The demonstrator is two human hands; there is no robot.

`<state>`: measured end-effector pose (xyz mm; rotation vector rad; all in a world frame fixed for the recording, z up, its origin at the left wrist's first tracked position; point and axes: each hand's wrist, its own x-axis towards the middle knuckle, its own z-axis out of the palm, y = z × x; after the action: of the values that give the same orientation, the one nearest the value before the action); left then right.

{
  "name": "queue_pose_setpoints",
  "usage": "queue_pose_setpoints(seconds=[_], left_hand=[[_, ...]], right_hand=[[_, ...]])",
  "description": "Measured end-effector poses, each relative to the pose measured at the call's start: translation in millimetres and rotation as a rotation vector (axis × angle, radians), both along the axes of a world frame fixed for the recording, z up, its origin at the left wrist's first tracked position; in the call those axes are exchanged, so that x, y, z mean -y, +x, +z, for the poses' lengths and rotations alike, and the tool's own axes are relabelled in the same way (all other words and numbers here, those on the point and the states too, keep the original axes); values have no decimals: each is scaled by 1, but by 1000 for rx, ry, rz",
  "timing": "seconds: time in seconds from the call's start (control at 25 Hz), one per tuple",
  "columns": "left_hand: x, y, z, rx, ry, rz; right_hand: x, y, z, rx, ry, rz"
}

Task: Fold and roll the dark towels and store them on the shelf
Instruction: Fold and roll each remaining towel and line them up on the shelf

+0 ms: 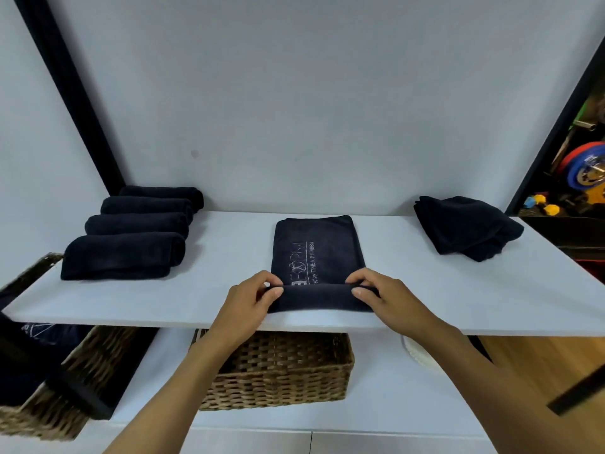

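Nearest, below the shelf board, stands a woven brown wicker basket (281, 371). Above it, at the near edge of the white shelf (229, 257), the left hand (253, 298) and right hand (379, 291) sit side by side. Each pinches one end of a low roll at the near end of the folded navy-black towel with pale printed lettering (319, 247). The fingers (358, 280) curl over the roll's top, thumbs on its near side.

The roll's axis runs 9 to 3 o'clock. The flat remainder stretches straight away from the fingers, its long axis 6 to 12 o'clock, so I judge the coming move to be an even push away, with neither hand nearer.

Farther off, four rolled dark towels (131, 244) lie in a row at 10 o'clock and a loose heap of dark towels (465, 227) at 2 o'clock, both well apart from the hands.
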<state>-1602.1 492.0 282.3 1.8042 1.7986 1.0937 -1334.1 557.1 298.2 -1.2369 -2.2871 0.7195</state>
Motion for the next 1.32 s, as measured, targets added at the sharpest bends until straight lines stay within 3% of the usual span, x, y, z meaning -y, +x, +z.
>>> queue_pose_setpoints(seconds=[0.08,0.24,0.36,0.48,0.56,0.72,0.84,0.96,1.08,1.16,1.24,1.32], left_hand=[[-8,5,4,-22,-33,63],[-20,4,4,-114,36,64],[-13,-1,-12,-517,347,-126],[-9,-15,-21,-691,364,-229],[-15,-20,-18,-595,278,-236],[-38,-15,0,-189,40,-203],[-58,-16,13,-30,-136,-178],[-72,-12,17,-5,-235,-140],[-79,-11,21,-6,-267,-54],[-76,-5,24,-201,-68,18],[-68,1,14,-595,261,-42],[-59,4,1,-774,364,-118]], right_hand=[[-7,-5,5,-3,-3,-89],[-16,-14,2,245,424,-42],[-9,-4,-7,284,514,120],[-12,3,-9,343,453,135],[-20,2,-6,290,353,106],[-29,-2,-3,64,15,-20],[-45,-14,3,42,-71,-74],[-55,-25,7,220,186,-101],[-50,-20,-3,284,501,62],[-51,-16,-13,269,457,64],[-58,-19,-16,115,223,-27],[-70,-26,-13,-57,32,-71]])
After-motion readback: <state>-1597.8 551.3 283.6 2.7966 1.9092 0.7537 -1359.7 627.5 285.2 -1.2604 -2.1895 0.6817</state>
